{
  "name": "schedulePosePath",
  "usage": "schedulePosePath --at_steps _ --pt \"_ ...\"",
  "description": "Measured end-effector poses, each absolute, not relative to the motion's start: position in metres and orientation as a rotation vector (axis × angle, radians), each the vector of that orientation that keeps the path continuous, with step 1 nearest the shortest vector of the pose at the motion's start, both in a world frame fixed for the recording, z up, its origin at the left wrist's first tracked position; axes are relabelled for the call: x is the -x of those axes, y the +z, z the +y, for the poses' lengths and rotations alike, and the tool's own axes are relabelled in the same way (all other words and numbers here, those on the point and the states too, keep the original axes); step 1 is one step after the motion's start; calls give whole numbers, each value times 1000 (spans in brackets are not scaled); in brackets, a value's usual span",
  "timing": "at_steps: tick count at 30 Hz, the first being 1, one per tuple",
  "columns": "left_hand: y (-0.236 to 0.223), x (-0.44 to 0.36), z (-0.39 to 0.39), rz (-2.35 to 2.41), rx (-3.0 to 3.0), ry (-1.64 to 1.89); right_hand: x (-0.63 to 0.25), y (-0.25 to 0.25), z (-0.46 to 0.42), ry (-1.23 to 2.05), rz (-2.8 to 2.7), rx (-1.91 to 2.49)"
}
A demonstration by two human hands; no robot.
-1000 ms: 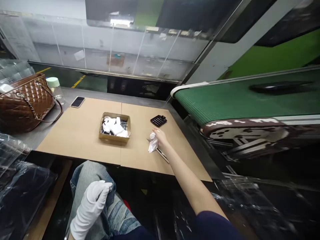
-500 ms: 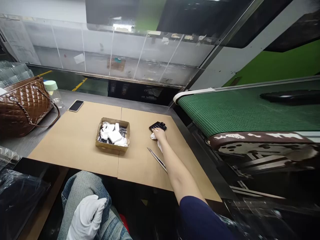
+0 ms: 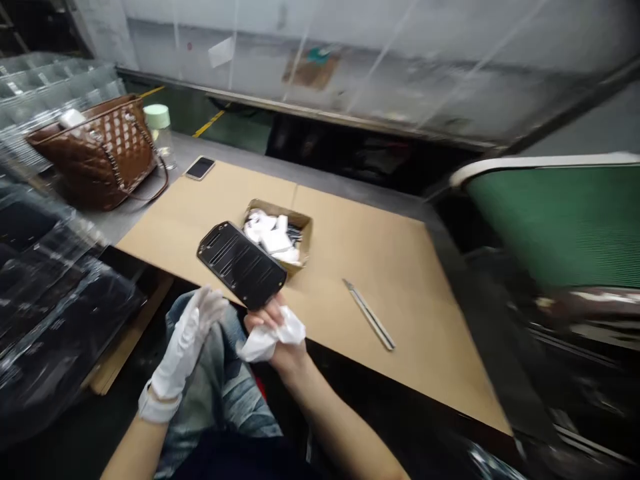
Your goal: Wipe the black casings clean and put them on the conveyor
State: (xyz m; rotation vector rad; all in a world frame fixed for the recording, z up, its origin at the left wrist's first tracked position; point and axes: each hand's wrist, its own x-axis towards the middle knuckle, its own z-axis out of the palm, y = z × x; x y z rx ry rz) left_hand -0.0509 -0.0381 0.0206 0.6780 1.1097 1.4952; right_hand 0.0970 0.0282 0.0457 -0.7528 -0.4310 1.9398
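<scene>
The right hand [image 3: 280,333], bare, grips the black slotted plate [image 3: 245,265] by its lower end, with a crumpled white cloth [image 3: 270,337] held in the same hand; the plate is tilted above the near edge of the cardboard sheet [image 3: 400,267], in front of the open box [image 3: 305,250] of white and dark pieces. The left hand [image 3: 193,327], in a white glove, is empty, its fingers partly bent, near the plate but apart from it; the cutter knife [image 3: 369,315] lies on the cardboard sheet, right of the box; the phone [image 3: 200,168] lies at the sheet's far left corner, near the brown handbag [image 3: 107,153] and the bottle [image 3: 160,133].
</scene>
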Motion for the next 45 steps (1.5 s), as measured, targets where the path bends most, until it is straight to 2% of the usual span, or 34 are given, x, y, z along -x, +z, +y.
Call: schedulePosePath --at_steps 4,7,10,20,30,36,40,45 --pt "38 64 -30 1024 -356 1633 -50 31 -34 2352 227 478" --pt "44 73 -32 723 -17 1611 -36 24 -53 2411 525 410" --pt "48 77 -35 626 104 1613 -33 18 -58 2434 591 433" --pt "41 76 -38 505 28 1497 -38 -6 -66 2506 535 514" --pt "8 75 -75 861 -277 1505 -38 -36 -66 2690 117 496" --pt "37 74 -66 803 -828 1246 -39 -40 -67 2700 -71 580" --pt "54 67 -63 974 -935 1152 -36 -39 -67 2695 -244 670" --pt "54 67 -68 1162 -863 1171 -49 -35 -60 2674 -467 813"
